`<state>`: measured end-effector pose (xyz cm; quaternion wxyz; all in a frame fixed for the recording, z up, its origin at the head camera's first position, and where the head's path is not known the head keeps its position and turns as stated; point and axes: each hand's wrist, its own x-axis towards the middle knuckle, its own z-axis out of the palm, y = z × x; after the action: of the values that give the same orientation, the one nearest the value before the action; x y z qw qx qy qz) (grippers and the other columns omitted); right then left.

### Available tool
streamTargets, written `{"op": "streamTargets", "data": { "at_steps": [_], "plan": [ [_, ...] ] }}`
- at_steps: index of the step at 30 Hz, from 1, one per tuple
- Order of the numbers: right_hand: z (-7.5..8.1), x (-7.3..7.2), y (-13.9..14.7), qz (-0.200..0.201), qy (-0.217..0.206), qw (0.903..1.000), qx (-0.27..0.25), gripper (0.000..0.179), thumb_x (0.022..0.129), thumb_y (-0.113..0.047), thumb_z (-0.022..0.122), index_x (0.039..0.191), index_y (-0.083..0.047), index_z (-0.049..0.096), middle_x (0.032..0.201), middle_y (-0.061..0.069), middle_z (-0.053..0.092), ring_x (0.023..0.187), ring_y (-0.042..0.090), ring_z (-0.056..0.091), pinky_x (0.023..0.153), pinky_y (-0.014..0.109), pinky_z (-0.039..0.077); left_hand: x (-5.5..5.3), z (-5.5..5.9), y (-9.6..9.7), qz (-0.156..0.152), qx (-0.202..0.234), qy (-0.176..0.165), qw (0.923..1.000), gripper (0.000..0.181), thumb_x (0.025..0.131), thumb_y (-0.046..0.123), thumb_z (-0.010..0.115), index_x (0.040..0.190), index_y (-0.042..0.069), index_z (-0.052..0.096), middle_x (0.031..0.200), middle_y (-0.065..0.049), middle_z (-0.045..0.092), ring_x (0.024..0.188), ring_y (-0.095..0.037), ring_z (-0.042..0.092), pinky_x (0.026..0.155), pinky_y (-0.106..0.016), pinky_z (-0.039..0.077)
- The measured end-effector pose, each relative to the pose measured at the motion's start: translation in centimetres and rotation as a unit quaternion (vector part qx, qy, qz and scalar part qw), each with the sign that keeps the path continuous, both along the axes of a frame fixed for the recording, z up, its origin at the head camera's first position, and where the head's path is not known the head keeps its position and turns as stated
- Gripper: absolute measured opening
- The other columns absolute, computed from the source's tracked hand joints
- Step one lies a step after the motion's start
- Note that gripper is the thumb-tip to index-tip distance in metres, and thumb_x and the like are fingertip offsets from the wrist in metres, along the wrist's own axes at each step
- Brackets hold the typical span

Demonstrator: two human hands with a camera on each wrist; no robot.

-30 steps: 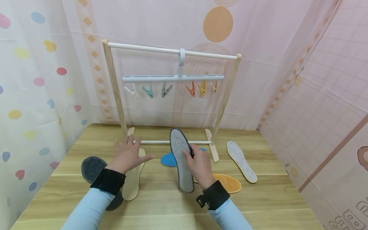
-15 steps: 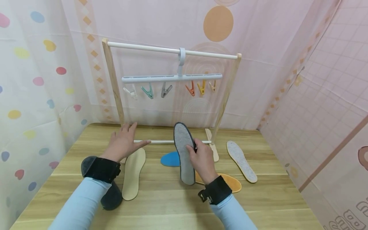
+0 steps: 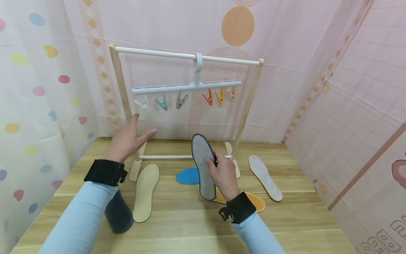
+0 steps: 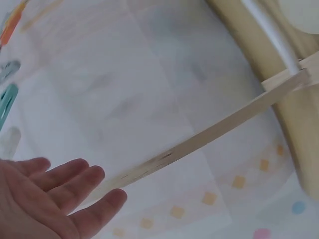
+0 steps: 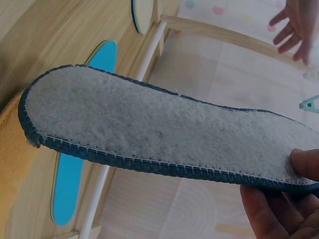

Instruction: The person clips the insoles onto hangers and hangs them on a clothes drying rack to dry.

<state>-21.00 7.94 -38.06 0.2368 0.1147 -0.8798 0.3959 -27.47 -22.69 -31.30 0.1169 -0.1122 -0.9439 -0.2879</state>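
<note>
Grey insole (image 3: 201,168) held in right grip (image 3: 223,176)

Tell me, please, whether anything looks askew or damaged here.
The pale blue hanger looks askew: in the head view it slopes up toward the right, while the white top rod it hangs from slopes down. Whether it is tilted or turned, I cannot tell. I see no spill or damage.

We see a wood-grained table (image 3: 177,225) with its far edge near a pinkish curtain (image 3: 165,21) printed with a large orange circle (image 3: 238,25) and a column of diamonds (image 3: 100,60). On our left hangs pale cloth (image 3: 31,106) with coloured dots (image 3: 12,127) and hearts (image 3: 18,195); on our right, pink cloth (image 3: 317,155) bears a grid (image 3: 364,106) and lettering (image 3: 382,241).
</note>
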Motion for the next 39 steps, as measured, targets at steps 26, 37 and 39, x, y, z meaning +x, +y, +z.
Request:
{"op": "streamTargets", "data": {
  "at_steps": [26, 37, 39],
  "plan": [
    [0.2, 0.1, -0.6, 0.009, -0.019, 0.9998, -0.006, 0.017, 0.096, -0.015, 0.068, 0.108, -0.003, 0.066, 0.092, 0.009, 0.071, 0.078, 0.018, 0.069, 0.060, 0.029, 0.055, -0.2, 4.1, 0.9, -0.034, 0.134, 0.061, 0.9885, 0.071, 0.101, 0.047, 0.051, 0.151, 0.002, 0.028, 0.132, -0.025, 0.051, 0.126, -0.046, 0.049, 0.100, -0.063, 0.038],
    [-0.1, 0.0, -0.7, 0.012, 0.015, 0.9998, 0.003, 0.014, 0.093, -0.013, 0.071, 0.102, -0.003, 0.066, 0.087, 0.008, 0.071, 0.076, 0.018, 0.070, 0.058, 0.028, 0.054, 0.3, 3.3, 1.4, -0.052, 0.166, 0.057, 0.9831, 0.071, 0.101, 0.050, 0.050, 0.153, 0.007, 0.031, 0.128, -0.026, 0.058, 0.121, -0.043, 0.055, 0.099, -0.059, 0.041],
    [-0.1, 0.0, -0.8, 0.013, 0.014, 0.9998, 0.004, 0.013, 0.093, -0.014, 0.070, 0.101, -0.004, 0.066, 0.086, 0.008, 0.070, 0.075, 0.018, 0.070, 0.058, 0.027, 0.053, 0.4, 3.2, 1.6, -0.052, 0.171, 0.061, 0.9820, 0.069, 0.101, 0.050, 0.050, 0.152, 0.007, 0.034, 0.127, -0.024, 0.059, 0.120, -0.042, 0.056, 0.098, -0.059, 0.041]
  ]
}}
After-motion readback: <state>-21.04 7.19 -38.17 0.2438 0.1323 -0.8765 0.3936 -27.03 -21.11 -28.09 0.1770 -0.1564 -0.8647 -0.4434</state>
